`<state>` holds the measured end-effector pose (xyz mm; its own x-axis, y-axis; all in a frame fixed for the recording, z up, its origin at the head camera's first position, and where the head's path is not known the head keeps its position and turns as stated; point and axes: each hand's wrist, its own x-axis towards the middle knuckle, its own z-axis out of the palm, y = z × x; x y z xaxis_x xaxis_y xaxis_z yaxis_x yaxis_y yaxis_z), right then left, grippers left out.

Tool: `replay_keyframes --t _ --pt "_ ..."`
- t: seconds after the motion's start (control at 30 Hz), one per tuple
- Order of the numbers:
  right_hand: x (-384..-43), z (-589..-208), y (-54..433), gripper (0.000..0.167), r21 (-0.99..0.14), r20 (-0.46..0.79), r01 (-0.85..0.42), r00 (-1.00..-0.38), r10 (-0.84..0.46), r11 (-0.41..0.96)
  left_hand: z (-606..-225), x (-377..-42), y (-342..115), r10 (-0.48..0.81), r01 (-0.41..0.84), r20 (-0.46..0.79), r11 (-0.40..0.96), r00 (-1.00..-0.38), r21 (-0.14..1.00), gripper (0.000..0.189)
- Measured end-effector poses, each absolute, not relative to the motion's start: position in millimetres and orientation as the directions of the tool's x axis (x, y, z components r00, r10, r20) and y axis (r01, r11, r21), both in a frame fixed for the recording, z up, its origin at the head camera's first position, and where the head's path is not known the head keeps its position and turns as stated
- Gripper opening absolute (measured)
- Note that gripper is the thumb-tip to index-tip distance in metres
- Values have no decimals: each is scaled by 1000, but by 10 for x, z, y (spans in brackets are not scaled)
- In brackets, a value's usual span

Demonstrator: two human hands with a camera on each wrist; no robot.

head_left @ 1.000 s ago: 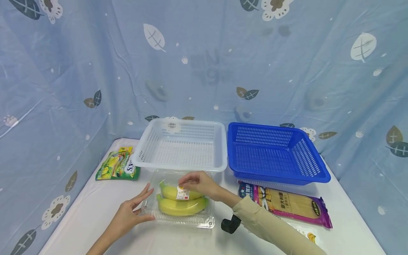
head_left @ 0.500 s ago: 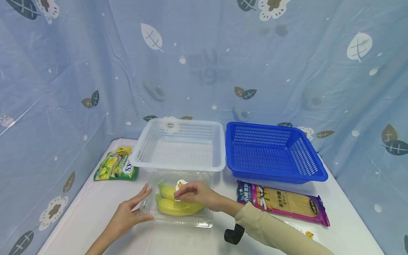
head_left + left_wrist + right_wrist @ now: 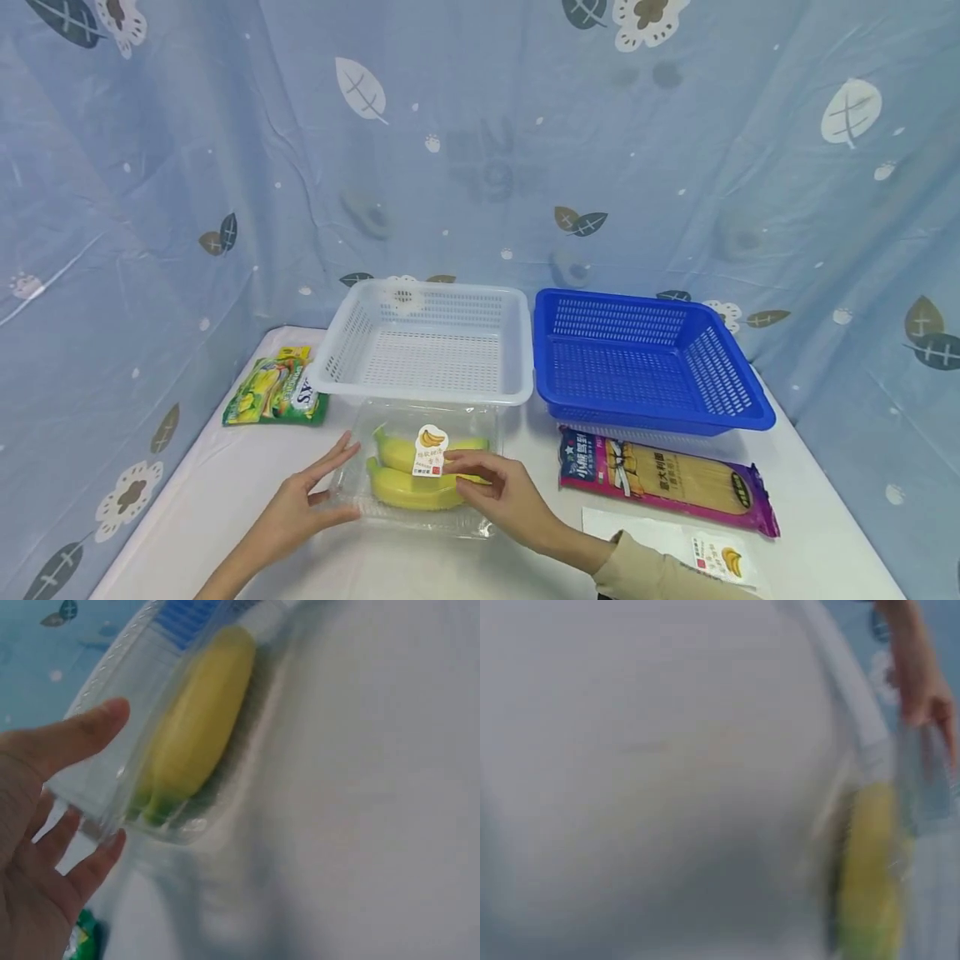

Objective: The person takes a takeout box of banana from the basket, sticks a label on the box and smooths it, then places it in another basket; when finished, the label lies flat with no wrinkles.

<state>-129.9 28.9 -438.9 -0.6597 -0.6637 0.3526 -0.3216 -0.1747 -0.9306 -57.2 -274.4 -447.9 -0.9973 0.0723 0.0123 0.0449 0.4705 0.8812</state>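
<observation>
A clear plastic box (image 3: 420, 523) with bananas (image 3: 408, 492) inside lies on the table in front of the white basket. On its lid sits a white label (image 3: 430, 451) with a banana picture. My left hand (image 3: 300, 504) touches the box's left side, thumb and forefinger spread apart; the left wrist view has these fingers along the box edge. My right hand (image 3: 510, 500) is over the lid's right part, its fingertips at the label's lower right edge. In the blurred right wrist view the bananas (image 3: 866, 877) and my left hand (image 3: 922, 682) appear at the right.
A white basket (image 3: 427, 387) and a blue basket (image 3: 645, 408) stand side by side at the back. A green bag (image 3: 277, 392) lies at left. At right are a pack of noodles (image 3: 667, 479) and a backing sheet (image 3: 630, 527) bearing another banana label (image 3: 723, 558).
My right fingers, first at the label's top and then over its lower part, have moved right and down, uncovering the label on the lid. The left hand has stayed at the box.
</observation>
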Motion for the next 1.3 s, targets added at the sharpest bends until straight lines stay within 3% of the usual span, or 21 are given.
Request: replay_keyframes --t 0.13,0.27,0.37,0.53,0.63,0.73,0.93,1.17,1.3 --pt "-1216 -4566 439 25 -782 552 -618 -630 -546 -76 -4390 -602 -2842 134 162 110 485 -985 860 68" --pt "-1133 -4726 507 39 -672 605 -732 -629 -488 109 -4295 -743 -2939 81 242 236 538 -968 807 50" --pt "-1053 -4826 513 55 -673 568 -707 -682 -460 218 -4235 -946 -3028 13 229 285 636 -958 737 46" --pt "-957 -4929 433 80 -764 449 -585 -786 -426 273 -4148 -1364 -3215 -31 147 255 747 -966 648 60" --pt "-944 -4954 353 89 -819 395 -515 -826 -401 253 -4132 -1574 -3325 -3 145 235 780 -972 608 64" --pt "-948 -4976 278 92 -824 395 -504 -839 -374 260 -4140 -1718 -3424 66 173 207 811 -976 558 54" --pt "-993 -5028 187 85 -788 477 -552 -828 -295 273 -4117 -1866 -3533 95 141 111 822 -989 551 33" --pt "-1002 -5052 120 45 -812 539 -577 -800 -262 90 -4098 -1929 -3489 58 116 125 844 -990 524 31" --pt "-998 -5041 108 33 -819 550 -573 -800 -241 34 -4096 -1934 -3476 30 96 138 860 -990 501 26"
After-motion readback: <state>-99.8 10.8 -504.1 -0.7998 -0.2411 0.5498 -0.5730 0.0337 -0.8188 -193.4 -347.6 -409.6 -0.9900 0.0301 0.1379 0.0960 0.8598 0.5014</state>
